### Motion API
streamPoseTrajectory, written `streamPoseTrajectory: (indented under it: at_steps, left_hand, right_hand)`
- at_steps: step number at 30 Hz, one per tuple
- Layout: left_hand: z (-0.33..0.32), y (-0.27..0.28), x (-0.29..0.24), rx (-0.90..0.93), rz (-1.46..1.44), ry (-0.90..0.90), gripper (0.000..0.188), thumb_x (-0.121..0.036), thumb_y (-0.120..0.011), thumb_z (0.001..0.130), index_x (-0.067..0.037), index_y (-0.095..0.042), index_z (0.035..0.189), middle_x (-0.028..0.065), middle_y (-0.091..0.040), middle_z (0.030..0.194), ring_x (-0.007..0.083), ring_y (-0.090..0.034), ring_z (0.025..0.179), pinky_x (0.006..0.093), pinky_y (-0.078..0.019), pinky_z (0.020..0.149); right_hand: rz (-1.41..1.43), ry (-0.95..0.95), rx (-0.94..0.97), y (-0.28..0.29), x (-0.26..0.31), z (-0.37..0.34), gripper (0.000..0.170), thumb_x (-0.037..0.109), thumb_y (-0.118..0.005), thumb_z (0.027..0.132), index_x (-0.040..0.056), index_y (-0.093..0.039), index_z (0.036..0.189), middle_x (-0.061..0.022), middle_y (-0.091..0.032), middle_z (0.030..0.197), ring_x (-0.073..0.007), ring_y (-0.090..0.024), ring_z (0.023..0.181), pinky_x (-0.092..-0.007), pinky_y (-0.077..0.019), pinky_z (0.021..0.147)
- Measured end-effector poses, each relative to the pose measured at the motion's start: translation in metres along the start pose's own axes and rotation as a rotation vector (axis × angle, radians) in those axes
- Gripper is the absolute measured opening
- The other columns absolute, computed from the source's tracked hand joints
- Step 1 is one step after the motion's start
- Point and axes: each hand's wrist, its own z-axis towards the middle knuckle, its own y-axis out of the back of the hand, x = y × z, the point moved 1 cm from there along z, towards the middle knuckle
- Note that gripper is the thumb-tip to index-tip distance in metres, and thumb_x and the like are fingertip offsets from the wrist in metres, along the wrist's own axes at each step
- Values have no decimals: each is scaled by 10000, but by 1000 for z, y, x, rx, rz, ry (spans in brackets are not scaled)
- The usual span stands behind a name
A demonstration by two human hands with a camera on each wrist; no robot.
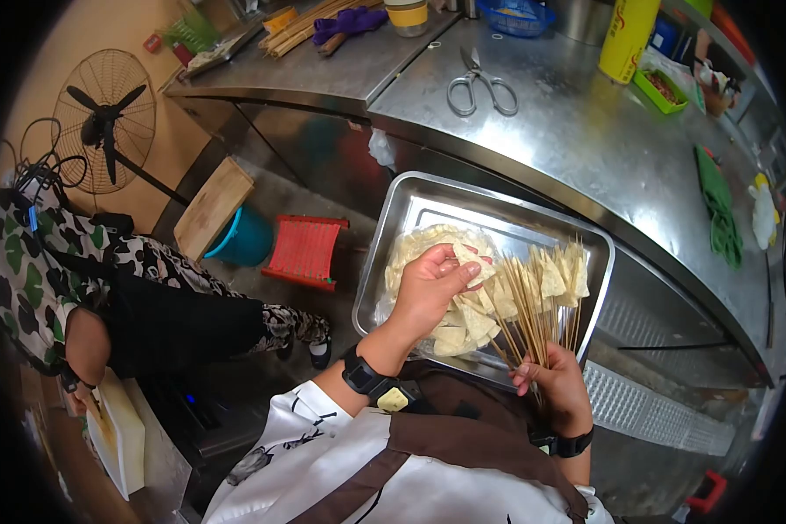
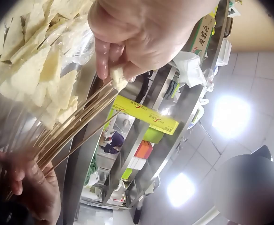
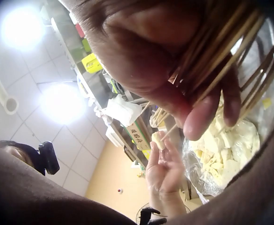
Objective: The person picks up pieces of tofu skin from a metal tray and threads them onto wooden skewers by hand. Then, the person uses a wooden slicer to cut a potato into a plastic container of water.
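Note:
My left hand [image 1: 423, 297] pinches a thin, pale triangular slice [image 1: 468, 260] between thumb and fingers, over the tray. A bundle of bamboo skewers [image 1: 526, 310] is gripped low down in my right hand [image 1: 557, 386], fanned out with tips pointing away. Several skewers carry pale triangular slices [image 1: 554, 278] near their far ends. In the left wrist view, skewer tips reach right to the edge of the pinched slice [image 2: 118, 78]; the right wrist view shows one tip against it. More loose slices [image 1: 452, 336] lie heaped on clear plastic in the metal tray [image 1: 498, 220].
A steel counter [image 1: 541, 113] runs beyond the tray, bearing scissors [image 1: 480, 87], a yellow cylinder [image 1: 629, 39], a green dish [image 1: 661, 91] and a green cloth [image 1: 716, 205]. At left are a red stool [image 1: 305, 251], a blue bucket [image 1: 242, 237], a fan [image 1: 104, 122] and another person [image 1: 148, 297].

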Motion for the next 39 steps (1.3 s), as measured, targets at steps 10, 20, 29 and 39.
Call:
streamPoseTrajectory:
  at_steps: [10,20,29,39]
  left_hand:
    - [3,5,0,77,84,59,252,-71,-563,891,25,-531,1122,104,-627,1050,166,-613,950,306,-518,820]
    - [5,5,0,134,99,173,238,-89,-567,894,25,-547,1102,103,-630,1040,233,-637,951,302,-534,804]
    - [17,-16,29,70,-566,24,308,-327,-413,970,-56,-537,1050,92,-580,1045,214,-559,967,360,-422,910]
    - [20,-39,33,-291,-393,-72,385,-488,-345,959,-127,-402,839,23,-441,738,167,-491,706,316,-415,661]
  right_hand:
    - [13,5,16,1,-5,0,54,-18,-589,821,-26,-552,859,-111,-611,743,-167,-609,637,-262,-512,539]
    - [1,-14,-8,2,-3,2,58,-9,-596,817,-20,-555,857,-117,-619,730,-158,-599,604,-249,-492,533]
    - [-10,-5,-14,1,-3,1,68,5,-600,822,-12,-546,859,-115,-618,724,-155,-590,585,-245,-487,536]
    - [17,-20,-39,-3,-3,3,96,-3,-590,833,-1,-508,882,-95,-604,712,-143,-592,590,-229,-484,529]
